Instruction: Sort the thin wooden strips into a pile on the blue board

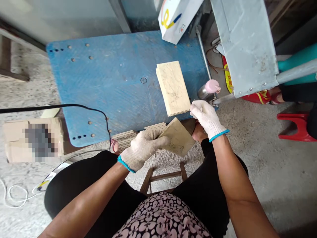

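Note:
Both hands wear white knit gloves with blue cuffs. My left hand (pixel 142 148) is closed on a thin pale wooden board (pixel 179 137), held tilted over my lap. My right hand (pixel 206 117) is curled at the near right corner of a stack of similar boards (pixel 172 87) lying on the blue table (pixel 109 82); its fingers are pinched on something I cannot make out. More thin boards (pixel 133 136) lie stacked below the table's front edge, just beyond my left hand.
A white box (pixel 177 18) stands at the table's back. A grey metal machine housing (pixel 245 43) rises at right, with a pink-capped metal part (pixel 210 89) beside it. A black cable (pixel 74 107) crosses the table's left. Cardboard box (pixel 32 138) left; red stool (pixel 297 125) right; wooden stool (pixel 163 177) under me.

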`<state>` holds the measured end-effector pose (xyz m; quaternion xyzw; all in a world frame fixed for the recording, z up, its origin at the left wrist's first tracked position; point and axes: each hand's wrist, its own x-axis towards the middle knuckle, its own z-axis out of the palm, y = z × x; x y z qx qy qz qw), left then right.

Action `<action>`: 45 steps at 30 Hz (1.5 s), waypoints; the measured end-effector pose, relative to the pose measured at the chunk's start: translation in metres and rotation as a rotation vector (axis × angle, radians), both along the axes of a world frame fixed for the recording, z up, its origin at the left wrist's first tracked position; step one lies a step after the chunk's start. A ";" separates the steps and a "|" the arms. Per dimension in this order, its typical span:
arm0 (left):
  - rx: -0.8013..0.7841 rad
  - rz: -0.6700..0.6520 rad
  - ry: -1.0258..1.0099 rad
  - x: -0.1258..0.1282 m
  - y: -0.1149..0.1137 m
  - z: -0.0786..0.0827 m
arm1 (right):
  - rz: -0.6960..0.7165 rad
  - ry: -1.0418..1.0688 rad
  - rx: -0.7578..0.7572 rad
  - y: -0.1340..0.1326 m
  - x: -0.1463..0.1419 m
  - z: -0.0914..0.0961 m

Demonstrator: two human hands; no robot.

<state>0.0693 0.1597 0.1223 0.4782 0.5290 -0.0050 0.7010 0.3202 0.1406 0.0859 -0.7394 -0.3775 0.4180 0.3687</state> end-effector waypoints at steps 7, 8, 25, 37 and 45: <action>-0.112 0.278 -0.155 -0.044 0.007 0.013 | 0.278 -0.051 -0.191 -0.019 -0.054 0.017; -0.131 0.312 -0.167 -0.051 0.010 0.012 | 0.328 -0.073 -0.209 -0.022 -0.060 0.017; -0.264 0.351 -0.252 -0.084 0.040 -0.008 | 0.536 -0.685 -0.032 -0.057 -0.146 0.001; 0.411 -0.245 0.198 -0.077 0.050 -0.009 | 0.175 -0.779 -0.247 0.015 -0.102 0.020; 0.502 -0.710 0.327 -0.083 0.037 -0.011 | 0.057 -0.788 -0.367 0.119 -0.045 -0.005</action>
